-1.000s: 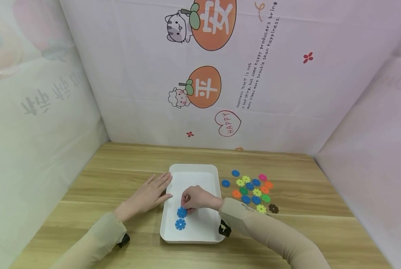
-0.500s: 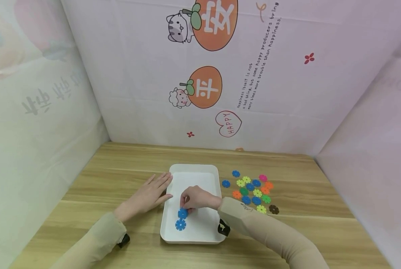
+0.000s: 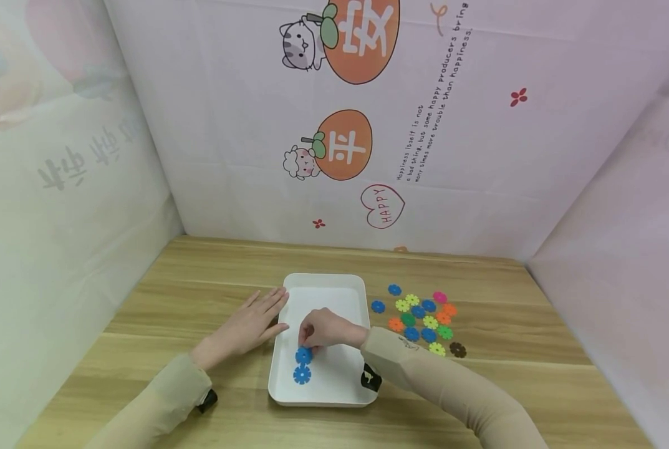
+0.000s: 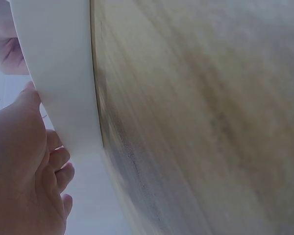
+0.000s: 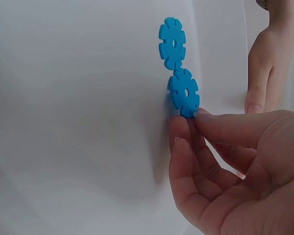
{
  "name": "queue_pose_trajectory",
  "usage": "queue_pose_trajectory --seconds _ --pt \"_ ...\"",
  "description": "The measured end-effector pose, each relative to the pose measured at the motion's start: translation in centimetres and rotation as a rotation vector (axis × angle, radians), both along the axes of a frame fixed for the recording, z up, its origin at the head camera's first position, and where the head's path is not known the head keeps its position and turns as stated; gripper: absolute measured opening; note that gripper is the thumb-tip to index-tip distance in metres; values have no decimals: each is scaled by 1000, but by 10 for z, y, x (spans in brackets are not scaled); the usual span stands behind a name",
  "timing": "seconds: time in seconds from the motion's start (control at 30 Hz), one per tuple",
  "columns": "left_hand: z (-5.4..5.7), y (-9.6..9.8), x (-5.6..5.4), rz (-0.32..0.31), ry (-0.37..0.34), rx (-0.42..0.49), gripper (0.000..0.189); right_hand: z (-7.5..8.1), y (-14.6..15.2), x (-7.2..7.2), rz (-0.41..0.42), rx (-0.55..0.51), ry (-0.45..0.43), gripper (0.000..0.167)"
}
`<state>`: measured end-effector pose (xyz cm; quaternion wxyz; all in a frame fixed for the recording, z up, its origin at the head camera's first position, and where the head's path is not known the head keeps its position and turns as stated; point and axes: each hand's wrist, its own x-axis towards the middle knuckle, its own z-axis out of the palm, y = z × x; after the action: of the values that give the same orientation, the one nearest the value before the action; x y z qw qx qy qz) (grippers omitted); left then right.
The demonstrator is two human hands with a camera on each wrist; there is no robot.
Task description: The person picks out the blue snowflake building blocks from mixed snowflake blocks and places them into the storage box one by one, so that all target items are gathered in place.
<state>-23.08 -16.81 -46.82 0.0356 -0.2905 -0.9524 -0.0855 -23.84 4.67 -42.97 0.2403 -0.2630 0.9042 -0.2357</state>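
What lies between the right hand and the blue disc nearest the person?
Another blue disc, pinched by the right hand and meeting the nearest disc; the right wrist view shows this.

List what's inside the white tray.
Two blue discs, one pinched by the right hand. Anything under that hand on the tray floor is covered; can't tell.

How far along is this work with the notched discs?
Apparently done: one blue disc meets a second disc edge to edge in the white tray; whether they are locked together is unclear.
In hand: the right hand pinches that second disc; the left hand lies at the tray's edge.
Probably remaining: the loose multicoloured discs on the table, right of the tray.
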Motion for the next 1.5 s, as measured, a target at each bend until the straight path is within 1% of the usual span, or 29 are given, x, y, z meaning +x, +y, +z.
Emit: queue_pose_trajectory --seconds 0.27,0.47,0.6,0.77,0.87,0.97,1.1,1.17,1.23,1.37,1.5 --pt "-1 0 -1 -3 0 7 70 2 1 -1 16 -1 25 8" --pt "-1 1 -1 -1 9 -1 70 11 13 -1 12 -43 46 7" --pt "0 1 0 0 -2 -4 70 19 32 -1 -7 -86 62 4" --pt "1 0 1 -2 -7 -4 70 30 65 2 -90 -150 39 6" --pt "0 0 1 -8 3 -3 70 31 88 2 -135 -170 56 6" --pt "0 0 1 -8 9 -5 70 29 112 2 -161 -186 104 5" --pt "-1 0 1 -9 18 -3 71 27 142 10 -162 -189 175 7" --pt "-1 0 1 -10 20 -5 71 24 155 15 -161 -179 190 8" --pt "0 0 1 -12 24 -7 71 21 167 22 -170 -165 181 8" --pt "0 0 1 -16 28 -6 71 15 188 37 -202 -154 135 9" --pt "0 0 1 -18 32 -9 70 7 207 48 -198 -168 119 12"
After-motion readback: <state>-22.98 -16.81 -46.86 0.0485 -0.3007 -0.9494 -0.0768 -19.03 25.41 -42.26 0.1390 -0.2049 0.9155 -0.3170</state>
